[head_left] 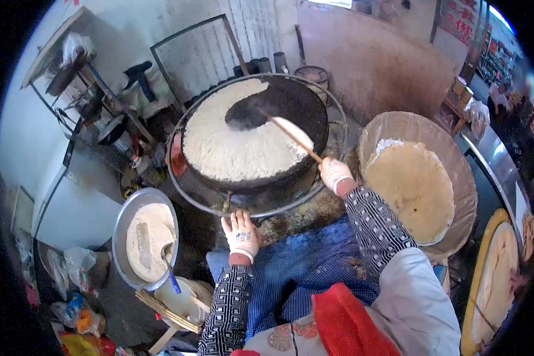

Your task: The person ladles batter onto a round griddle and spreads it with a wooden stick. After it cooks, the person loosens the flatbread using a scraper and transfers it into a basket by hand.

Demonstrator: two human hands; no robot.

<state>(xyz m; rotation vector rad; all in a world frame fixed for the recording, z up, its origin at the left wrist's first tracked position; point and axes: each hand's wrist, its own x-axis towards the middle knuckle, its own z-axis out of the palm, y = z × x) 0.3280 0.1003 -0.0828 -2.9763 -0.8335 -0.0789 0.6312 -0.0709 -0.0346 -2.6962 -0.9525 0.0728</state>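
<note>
A wooden stick point(310, 151) is held in my right hand point(335, 174), which wears a pale glove. Its far part reaches over a large round black griddle point(302, 98), with a whitish mass of batter along it. Pale batter point(237, 148) covers the left and front of the griddle in a curved band, and dark surface shows at the back right. Gloved too, my left hand point(241, 233) lies with fingers spread at the metal ring point(261, 215) around the griddle's front, holding nothing.
At the left stands a metal bowl point(120, 240) of batter with a blue-handled ladle point(171, 270), above a bucket point(199, 291) with wooden sticks. A lined basket point(464, 196) holding round flatbreads point(412, 193) is at the right. People point(513, 107) appear far right.
</note>
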